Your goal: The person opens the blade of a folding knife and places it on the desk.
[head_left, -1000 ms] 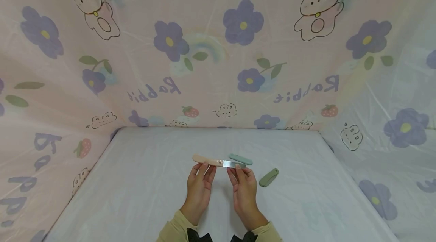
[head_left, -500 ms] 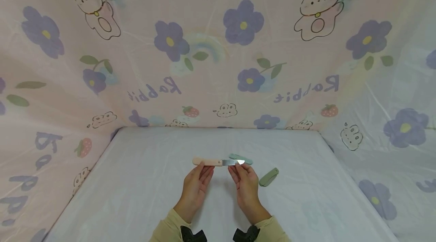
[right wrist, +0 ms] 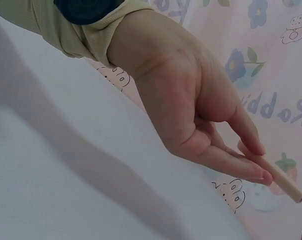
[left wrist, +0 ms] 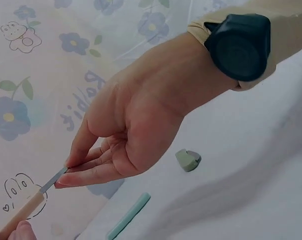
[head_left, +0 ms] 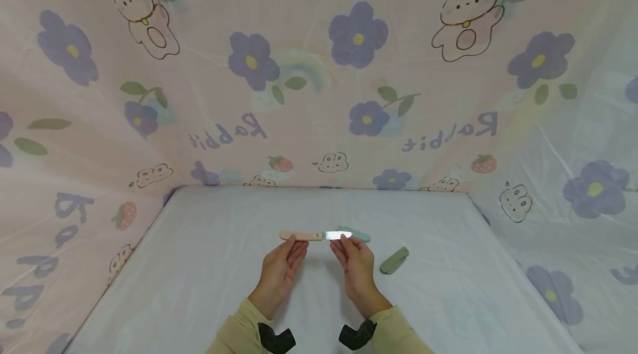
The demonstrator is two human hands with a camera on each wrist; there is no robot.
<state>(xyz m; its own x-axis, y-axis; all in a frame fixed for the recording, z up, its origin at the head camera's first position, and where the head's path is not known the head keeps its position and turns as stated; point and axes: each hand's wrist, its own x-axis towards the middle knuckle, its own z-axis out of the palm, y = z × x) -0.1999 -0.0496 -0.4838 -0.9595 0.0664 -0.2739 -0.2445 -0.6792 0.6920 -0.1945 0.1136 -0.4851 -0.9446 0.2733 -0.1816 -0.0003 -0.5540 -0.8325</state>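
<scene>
A folding knife with a pale peach handle lies level between my two hands, its blade unfolded and bright. My left hand pinches the handle between thumb and fingers. The same left hand fills the right wrist view, gripping the handle near its butt. On the other side, my right hand pinches the blade toward its tip, with the thumb in front. In the left wrist view the right hand covers the blade's end.
Behind the blade lies a teal folded knife, partly hidden. A green folded knife rests right of my right hand. Both are on the white-covered table. Printed fabric with rabbits and flowers stands at the back and sides.
The knife has gone from slightly tilted to level, and its blade now shows a bright face. Both forearms have spread apart at the wrists. The teal and green knives have stayed put.
</scene>
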